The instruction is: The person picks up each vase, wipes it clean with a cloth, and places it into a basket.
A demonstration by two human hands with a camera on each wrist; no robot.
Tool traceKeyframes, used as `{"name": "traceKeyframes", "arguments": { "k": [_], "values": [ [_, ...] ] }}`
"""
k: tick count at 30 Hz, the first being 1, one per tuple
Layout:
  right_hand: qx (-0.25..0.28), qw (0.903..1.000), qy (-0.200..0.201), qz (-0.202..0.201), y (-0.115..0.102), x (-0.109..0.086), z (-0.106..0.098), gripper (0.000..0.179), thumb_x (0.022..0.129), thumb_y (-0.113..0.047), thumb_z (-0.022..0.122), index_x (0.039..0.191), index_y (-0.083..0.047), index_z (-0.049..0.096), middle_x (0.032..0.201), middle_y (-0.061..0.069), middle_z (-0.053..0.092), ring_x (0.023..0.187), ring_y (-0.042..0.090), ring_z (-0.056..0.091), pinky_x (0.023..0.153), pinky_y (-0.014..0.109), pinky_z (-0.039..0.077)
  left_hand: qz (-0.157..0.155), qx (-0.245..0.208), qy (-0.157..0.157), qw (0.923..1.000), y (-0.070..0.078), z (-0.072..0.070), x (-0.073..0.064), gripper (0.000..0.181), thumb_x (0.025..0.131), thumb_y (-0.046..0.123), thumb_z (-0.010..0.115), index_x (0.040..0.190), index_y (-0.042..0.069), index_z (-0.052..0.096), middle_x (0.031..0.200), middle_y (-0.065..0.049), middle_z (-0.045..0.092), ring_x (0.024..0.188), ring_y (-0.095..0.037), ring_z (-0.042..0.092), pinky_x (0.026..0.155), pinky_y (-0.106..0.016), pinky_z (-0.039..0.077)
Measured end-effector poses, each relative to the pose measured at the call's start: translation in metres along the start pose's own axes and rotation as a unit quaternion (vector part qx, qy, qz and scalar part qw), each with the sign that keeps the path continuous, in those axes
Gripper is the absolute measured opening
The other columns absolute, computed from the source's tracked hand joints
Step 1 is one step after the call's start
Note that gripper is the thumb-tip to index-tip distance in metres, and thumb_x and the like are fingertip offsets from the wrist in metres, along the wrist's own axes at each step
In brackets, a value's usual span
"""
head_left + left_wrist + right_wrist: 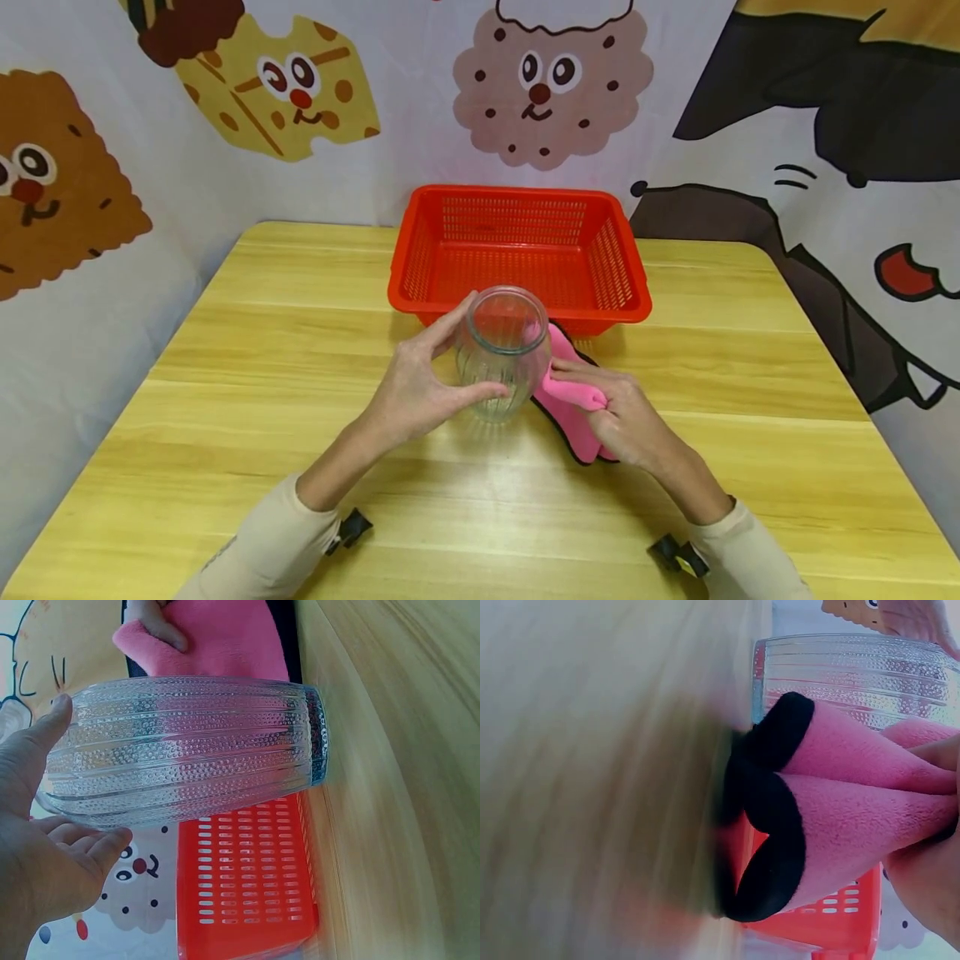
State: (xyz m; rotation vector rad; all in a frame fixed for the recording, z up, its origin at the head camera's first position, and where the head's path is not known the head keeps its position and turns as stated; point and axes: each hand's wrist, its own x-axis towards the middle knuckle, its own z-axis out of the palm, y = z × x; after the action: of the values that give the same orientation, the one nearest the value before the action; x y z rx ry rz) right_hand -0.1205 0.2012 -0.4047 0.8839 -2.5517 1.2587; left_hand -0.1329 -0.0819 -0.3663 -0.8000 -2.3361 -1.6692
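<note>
A clear ribbed glass jar [491, 367] stands upright on the table, its wide mouth facing up. My left hand [412, 383] holds it from the left, thumb across the near side and fingers round the far side. The left wrist view shows the jar's [187, 750] dotted, ribbed wall and its base on the wood. In my right hand [630, 417] is a pink cloth [573, 429] with black edging, bunched and pressed against the jar's right side. Folds of the cloth [862, 825] hang down towards the table in the right wrist view.
Just behind the jar sits a red plastic basket [517, 193] with slotted walls. The wooden table [262, 400] extends on both sides of the hands. A cartoon-printed curtain [412, 100] rises behind the table.
</note>
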Motion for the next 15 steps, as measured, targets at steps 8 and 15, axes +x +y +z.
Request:
{"name": "traceKeyframes", "arguments": {
  "k": [8, 15],
  "values": [
    [-0.028, 0.9926, -0.108, 0.048, -0.0010, 0.0020, -0.0042, 0.056, 0.087, 0.011, 0.050, 0.138, -0.007, 0.064, 0.138, 0.002, 0.061, 0.133, 0.024, 0.051, 0.108, 0.053, 0.042, 0.002, -0.003, -0.005, 1.0000, -0.0011, -0.0005, -0.0002, 0.103, 0.072, 0.020, 0.095, 0.158, 0.017, 0.039, 0.150, -0.005, 0.051, 0.134, -0.025, 0.051, 0.110, -0.043, 0.042],
    [-0.038, 0.9870, -0.147, 0.051, -0.0010, 0.0047, -0.0039, 0.056, 0.091, 0.009, 0.049, 0.141, -0.011, 0.062, 0.144, 0.000, 0.056, 0.136, 0.020, 0.048, 0.111, 0.052, 0.039, 0.008, -0.002, -0.005, 1.0000, -0.0027, -0.0009, 0.0005, 0.103, 0.072, 0.018, 0.095, 0.158, 0.016, 0.038, 0.149, -0.010, 0.052, 0.134, -0.026, 0.051, 0.110, -0.044, 0.042]
  ]
}}
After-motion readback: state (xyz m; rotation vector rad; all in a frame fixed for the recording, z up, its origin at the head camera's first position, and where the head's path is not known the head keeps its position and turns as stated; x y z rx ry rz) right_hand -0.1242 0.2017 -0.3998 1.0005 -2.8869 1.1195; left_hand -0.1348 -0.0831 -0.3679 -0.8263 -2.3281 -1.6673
